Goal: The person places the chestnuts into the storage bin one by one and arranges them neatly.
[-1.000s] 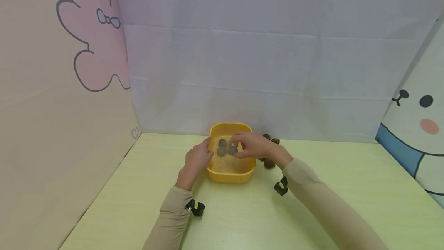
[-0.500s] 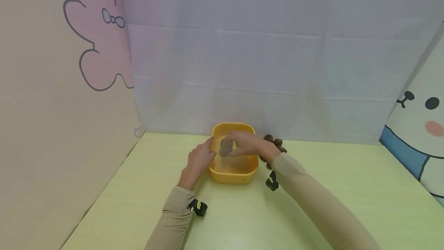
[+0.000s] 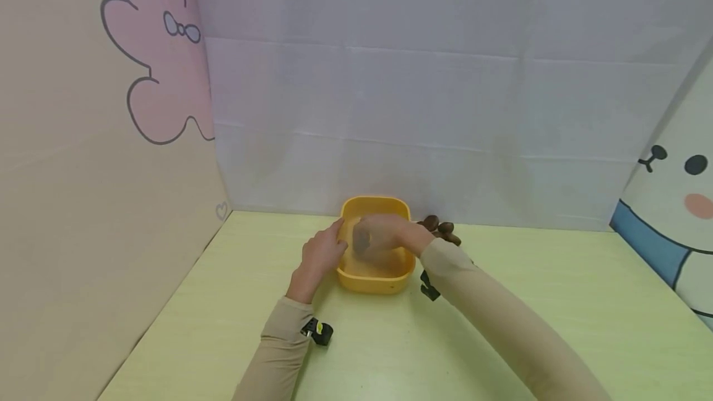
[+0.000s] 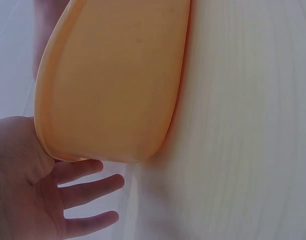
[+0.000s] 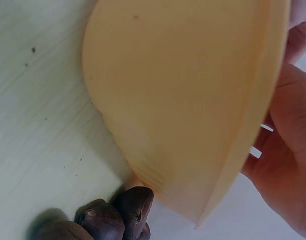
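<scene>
A yellow plastic basin stands near the back of the table; its inside looks hazy, like cloudy water. My left hand holds its left rim, thumb over the edge. In the left wrist view several straight fingers lie along the outside. Inside the basin is my right hand, back upward and blurred, reaching over the right rim. A dark brown chestnut shows at its fingertips; whether the fingers grip it is hidden. The right wrist view shows just the palm side behind the basin wall.
Several dark brown chestnuts lie on the table against the basin's right side, partly behind the right forearm. Behind the basin hangs a white cloth. A pale wall borders the table on the left.
My right hand has moved left and down over the chestnuts in the basin, covering most of them. The left hand keeps its place at the rim. The view has shifted slightly.
</scene>
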`<state>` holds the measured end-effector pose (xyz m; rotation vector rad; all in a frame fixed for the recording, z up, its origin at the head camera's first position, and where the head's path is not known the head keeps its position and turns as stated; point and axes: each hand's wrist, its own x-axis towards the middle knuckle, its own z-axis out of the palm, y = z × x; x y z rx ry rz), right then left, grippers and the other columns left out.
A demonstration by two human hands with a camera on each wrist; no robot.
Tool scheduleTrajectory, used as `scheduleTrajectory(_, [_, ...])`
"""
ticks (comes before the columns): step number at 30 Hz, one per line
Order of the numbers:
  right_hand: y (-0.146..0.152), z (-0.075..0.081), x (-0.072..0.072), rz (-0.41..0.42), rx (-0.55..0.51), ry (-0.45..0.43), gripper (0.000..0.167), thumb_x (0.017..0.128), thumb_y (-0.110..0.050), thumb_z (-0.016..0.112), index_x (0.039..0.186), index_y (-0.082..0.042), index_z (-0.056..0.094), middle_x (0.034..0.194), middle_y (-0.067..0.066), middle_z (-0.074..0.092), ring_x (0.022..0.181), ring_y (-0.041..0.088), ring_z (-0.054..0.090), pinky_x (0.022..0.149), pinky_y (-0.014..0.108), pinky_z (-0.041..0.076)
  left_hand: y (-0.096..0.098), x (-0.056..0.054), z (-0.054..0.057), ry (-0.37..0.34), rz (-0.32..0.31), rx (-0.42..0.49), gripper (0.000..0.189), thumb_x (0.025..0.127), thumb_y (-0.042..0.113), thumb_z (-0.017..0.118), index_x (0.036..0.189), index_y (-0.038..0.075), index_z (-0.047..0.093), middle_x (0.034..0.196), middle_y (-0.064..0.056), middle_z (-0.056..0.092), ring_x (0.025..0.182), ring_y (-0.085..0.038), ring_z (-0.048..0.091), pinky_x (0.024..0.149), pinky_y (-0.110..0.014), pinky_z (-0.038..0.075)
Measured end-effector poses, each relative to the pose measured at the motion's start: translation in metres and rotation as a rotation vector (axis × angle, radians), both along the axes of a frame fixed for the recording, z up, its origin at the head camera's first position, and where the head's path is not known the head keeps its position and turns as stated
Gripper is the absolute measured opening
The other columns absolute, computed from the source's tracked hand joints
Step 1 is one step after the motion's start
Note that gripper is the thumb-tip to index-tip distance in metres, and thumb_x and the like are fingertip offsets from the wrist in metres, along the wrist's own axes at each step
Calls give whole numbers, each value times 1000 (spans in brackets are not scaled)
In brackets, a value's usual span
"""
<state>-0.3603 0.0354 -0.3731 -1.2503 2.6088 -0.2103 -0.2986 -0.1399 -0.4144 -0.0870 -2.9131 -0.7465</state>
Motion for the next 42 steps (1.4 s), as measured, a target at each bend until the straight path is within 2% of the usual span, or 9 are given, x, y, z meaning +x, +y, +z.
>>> scheduleTrajectory(5, [-8, -4, 1, -46, 110, 20, 6, 94, -31, 64, 97, -29, 67, 93, -10, 61, 89, 14, 55, 89, 34, 45, 1, 0, 0, 0, 0, 8, 58, 91, 19, 52, 149, 17, 47, 100, -17, 70, 61, -24, 50, 54, -35, 36])
scheduleTrajectory(9, [-12, -4, 3, -26, 135, 9, 13, 95, -36, 61, 91, -28, 70, 84, -8, 61, 81, 14, 53, 81, 34, 42, 2, 0, 0, -10, 4, 12, 58, 93, 19, 53, 150, 18, 45, 92, -15, 69, 57, -21, 47, 51, -34, 34])
scheduleTrajectory(13, [-7, -1, 4, -19, 54, -46, 13, 93, -36, 66, 93, -26, 75, 88, -11, 68, 83, 11, 56, 85, 34, 46, 1, 0, -1, -17, 7, 22, 58, 93, 19, 53, 151, 18, 45, 87, -13, 67, 55, -20, 46, 51, -33, 34])
scheduleTrajectory(19, [13, 4, 6, 41, -141, -150, 23, 93, -38, 66, 103, -21, 78, 107, -5, 75, 105, 16, 63, 100, 45, 46, 3, 1, -6, -38, 0, 25, 58, 94, 20, 52, 151, 18, 44, 82, -11, 65, 55, -20, 44, 51, -33, 33])
scheduleTrajectory(24, [36, 6, 12, 14, -211, -18, 17, 96, -20, 62, 110, -16, 72, 99, -4, 69, 91, 13, 60, 84, 35, 50, 4, 2, -9, -56, -8, 25, 58, 95, 20, 52, 152, 18, 43, 75, -9, 60, 52, -18, 41, 49, -31, 33])
scheduleTrajectory(29, [54, 14, 18, -18, -241, 93, 20, 97, -19, 61, 115, -18, 70, 96, -6, 66, 79, 9, 55, 74, 27, 48, 2, 3, -3, -44, 0, 29, 58, 95, 20, 54, 151, 17, 44, 96, -14, 69, 56, -21, 47, 51, -32, 35])
scheduleTrajectory(34, [70, 15, 21, -49, -296, 122, 18, 96, -17, 63, 113, -15, 70, 99, -1, 68, 75, 9, 55, 72, 28, 48, 1, 2, -1, -29, 1, 23, 58, 93, 20, 53, 151, 17, 44, 100, -16, 70, 58, -22, 49, 51, -33, 35])
scheduleTrajectory(38, [81, 15, 24, -77, -336, 105, 17, 94, -16, 65, 110, -16, 70, 104, 1, 70, 79, 10, 56, 74, 28, 49, 2, 0, 0, -18, -1, 17, 59, 93, 20, 53, 151, 17, 44, 106, -18, 70, 60, -23, 50, 52, -34, 36])
scheduleTrajectory(42, [89, 14, 25, -69, -355, 131, 17, 93, -15, 67, 110, -14, 70, 97, -2, 69, 80, 11, 57, 74, 28, 49, 1, -1, 0, -18, -3, 20, 58, 93, 20, 53, 151, 17, 44, 111, -17, 70, 61, -23, 51, 52, -34, 36])
